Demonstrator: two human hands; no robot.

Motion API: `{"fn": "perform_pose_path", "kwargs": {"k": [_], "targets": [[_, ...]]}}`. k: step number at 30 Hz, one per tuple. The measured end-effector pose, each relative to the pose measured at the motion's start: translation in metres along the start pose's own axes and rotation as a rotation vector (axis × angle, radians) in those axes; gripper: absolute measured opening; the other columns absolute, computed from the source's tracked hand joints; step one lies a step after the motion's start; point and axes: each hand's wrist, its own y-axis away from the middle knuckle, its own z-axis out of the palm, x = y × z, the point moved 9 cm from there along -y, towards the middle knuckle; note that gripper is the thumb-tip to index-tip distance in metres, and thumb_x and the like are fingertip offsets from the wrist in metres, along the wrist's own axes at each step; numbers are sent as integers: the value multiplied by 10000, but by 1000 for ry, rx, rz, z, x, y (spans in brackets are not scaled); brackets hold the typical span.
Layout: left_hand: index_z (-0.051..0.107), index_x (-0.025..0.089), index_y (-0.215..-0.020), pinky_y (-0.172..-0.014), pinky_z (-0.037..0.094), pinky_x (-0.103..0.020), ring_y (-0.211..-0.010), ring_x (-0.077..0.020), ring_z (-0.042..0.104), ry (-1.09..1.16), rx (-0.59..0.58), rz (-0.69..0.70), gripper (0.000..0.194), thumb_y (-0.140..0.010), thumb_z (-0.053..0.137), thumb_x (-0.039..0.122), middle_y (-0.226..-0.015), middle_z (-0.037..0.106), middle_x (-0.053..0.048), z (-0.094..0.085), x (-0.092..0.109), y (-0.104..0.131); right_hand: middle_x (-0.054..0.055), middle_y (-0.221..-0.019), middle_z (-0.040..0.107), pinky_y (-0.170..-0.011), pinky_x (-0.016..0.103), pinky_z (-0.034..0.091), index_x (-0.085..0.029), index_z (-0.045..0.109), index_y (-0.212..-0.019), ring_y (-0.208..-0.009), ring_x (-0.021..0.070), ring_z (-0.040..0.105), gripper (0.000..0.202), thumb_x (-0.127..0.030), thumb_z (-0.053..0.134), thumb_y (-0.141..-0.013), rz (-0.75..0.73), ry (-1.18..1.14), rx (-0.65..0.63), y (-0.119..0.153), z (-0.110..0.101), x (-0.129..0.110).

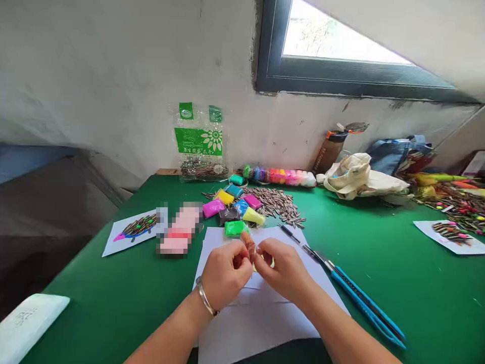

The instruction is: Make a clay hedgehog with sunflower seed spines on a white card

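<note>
Over the white paper (pixel 261 328), my left hand (pixel 227 270) and my right hand (pixel 284 265) meet with fingers pinched together. Between the fingertips is a small brown clay packet (pixel 248 242) in clear, crinkled wrap. Part of it is hidden by my fingers. Something pale yellow shows just beneath them. A bright green clay packet (pixel 235 229) lies right behind my hands. Beyond it are several more wrapped packets, among them a black one (pixel 229 216), a pale yellow one (pixel 253 217) and a magenta one (pixel 213 208).
Striped sunflower seeds (pixel 278 202) are heaped behind the packets, near a seed bag (pixel 200 146) against the wall. A pen (pixel 290 233) and a blue-handled cutter (pixel 364 293) lie on the right. Seed-covered hedgehog pictures (pixel 138 227) flank the paper on the green table (pixel 125 298).
</note>
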Motion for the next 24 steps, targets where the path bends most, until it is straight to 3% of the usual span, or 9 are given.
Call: {"fn": "perform_pose_path", "kwargs": {"k": [4, 7, 10, 12, 13, 15, 18, 24], "targets": [[495, 179, -604, -447, 312, -213, -473, -88, 394, 10, -15, -4, 147, -749, 488, 157, -526, 464, 51, 5, -3, 3, -27, -589, 477, -537, 215, 265, -183, 465, -634, -561, 95, 397, 269, -257, 417, -887, -59, -79, -101, -1, 9, -4], [549, 177, -678, -503, 395, -218, -533, -104, 480, 6, 16, 96, 144, -805, 482, 158, -599, 546, 27, 2, 6, 5, -29, -598, 479, -542, 207, 281, -182, 464, -639, -573, 93, 404, 283, -253, 399, -904, -55, -188, -134, -1, 9, 0], [609, 179, -976, -835, 464, -332, -908, -190, 580, -102, 133, 322, 161, -837, 536, 211, -959, 645, -54, -10, 25, 9, -31, -614, 479, -558, 202, 303, -182, 465, -647, -597, 94, 416, 269, -243, 410, -904, -10, -283, -121, -2, 3, 9], [517, 199, -1234, -1027, 329, -471, -1210, -289, 423, -243, 134, 419, 470, -791, 638, 301, -1306, 497, -108, -9, 30, 11, -33, -612, 470, -565, 203, 317, -181, 459, -641, -602, 94, 421, 274, -242, 413, -904, 9, -359, -148, -2, 1, 12], [457, 211, -1305, -1051, 294, -504, -1270, -316, 353, -289, 94, 438, 594, -767, 673, 343, -1386, 421, -114, -5, 29, 10, -32, -615, 470, -568, 204, 326, -180, 460, -640, -606, 95, 425, 278, -246, 412, -906, 12, -405, -177, -1, 1, 12], [398, 223, -1353, -1035, 343, -476, -1254, -294, 384, -300, 10, 460, 641, -780, 667, 319, -1374, 440, -109, 3, 25, 8, -26, -627, 481, -571, 209, 341, -177, 473, -644, -614, 97, 440, 287, -263, 410, -911, 21, -487, -245, 0, 4, 11], [427, 202, -1321, -944, 447, -398, -1096, -235, 523, -258, -13, 441, 529, -822, 604, 206, -1185, 592, -89, 8, 17, 5, -20, -632, 481, -560, 218, 353, -173, 506, -669, -612, 102, 440, 276, -299, 435, -904, 76, -560, -260, 0, 5, 12], [518, 168, -1199, -826, 497, -370, -947, -224, 580, -278, 67, 398, 387, -817, 578, 166, -1046, 647, -80, 5, 14, 3, -23, -720, 495, -589, 221, 379, -190, 531, -790, -652, 103, 430, 93, -254, 595, -811, 91, -589, 20, -3, -16, 16]]}}
